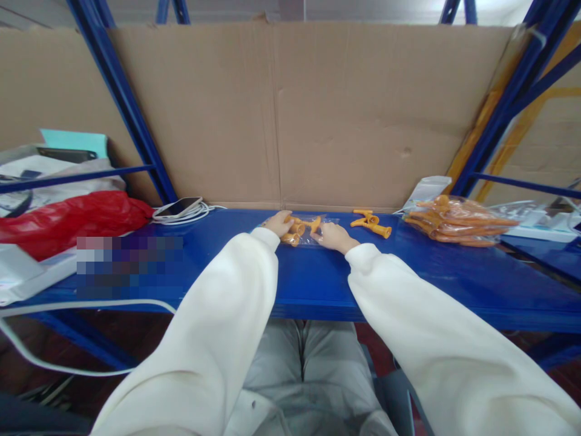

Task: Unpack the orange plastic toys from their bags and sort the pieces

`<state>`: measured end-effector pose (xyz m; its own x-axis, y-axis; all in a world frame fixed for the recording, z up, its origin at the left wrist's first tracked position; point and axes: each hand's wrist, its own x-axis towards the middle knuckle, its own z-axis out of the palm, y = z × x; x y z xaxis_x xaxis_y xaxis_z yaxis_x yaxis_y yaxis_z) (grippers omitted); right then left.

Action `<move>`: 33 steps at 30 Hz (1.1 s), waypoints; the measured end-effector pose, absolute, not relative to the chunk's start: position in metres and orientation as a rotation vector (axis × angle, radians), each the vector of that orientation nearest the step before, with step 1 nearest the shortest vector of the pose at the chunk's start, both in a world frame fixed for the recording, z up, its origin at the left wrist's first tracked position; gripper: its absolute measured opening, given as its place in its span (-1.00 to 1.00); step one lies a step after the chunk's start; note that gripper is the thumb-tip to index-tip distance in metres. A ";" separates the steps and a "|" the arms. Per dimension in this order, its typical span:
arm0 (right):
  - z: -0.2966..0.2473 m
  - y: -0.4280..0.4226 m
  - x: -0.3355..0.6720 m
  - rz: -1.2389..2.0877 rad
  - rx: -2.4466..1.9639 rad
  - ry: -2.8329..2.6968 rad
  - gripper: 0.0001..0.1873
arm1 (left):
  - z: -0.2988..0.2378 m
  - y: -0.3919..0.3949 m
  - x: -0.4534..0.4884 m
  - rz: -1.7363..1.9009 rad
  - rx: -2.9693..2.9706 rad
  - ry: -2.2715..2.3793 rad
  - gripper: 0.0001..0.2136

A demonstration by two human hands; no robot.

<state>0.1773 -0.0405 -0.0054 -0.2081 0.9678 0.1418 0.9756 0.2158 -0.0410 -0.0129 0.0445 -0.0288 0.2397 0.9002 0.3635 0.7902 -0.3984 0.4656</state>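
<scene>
A clear plastic bag [305, 237] with several orange plastic parts [295, 233] lies flat on the blue shelf, between my two hands. My left hand [278, 224] is closed at the bag's left side, its fingers curled against the film and the parts there. From the right, my right hand [333, 236] reaches over the bag, fingers closed around an orange plastic piece [315, 224] whose end sticks up past the fingertips. Just right of that hand, a few loose orange plastic pieces [371, 224] rest on the shelf.
Filled clear bags of orange parts [458, 223] are stacked at the right, near a white power strip [542, 229]. A phone [181, 207] lies on a coiled white cable to the left, beside a red plastic bag [77, 221]. Cardboard [345, 115] stands behind the blue shelf [313, 290].
</scene>
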 end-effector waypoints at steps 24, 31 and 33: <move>-0.009 -0.036 0.178 -0.152 -1.700 -2.368 -0.65 | -0.028 0.043 -0.012 0.942 2.267 1.628 -0.58; -0.011 -0.033 0.178 -0.087 -1.711 -2.325 -0.65 | -0.024 0.042 -0.017 0.968 2.181 1.692 -0.46; -0.010 -0.034 0.178 -0.090 -1.717 -2.335 -0.68 | -0.025 0.047 -0.024 1.036 2.121 1.732 -0.49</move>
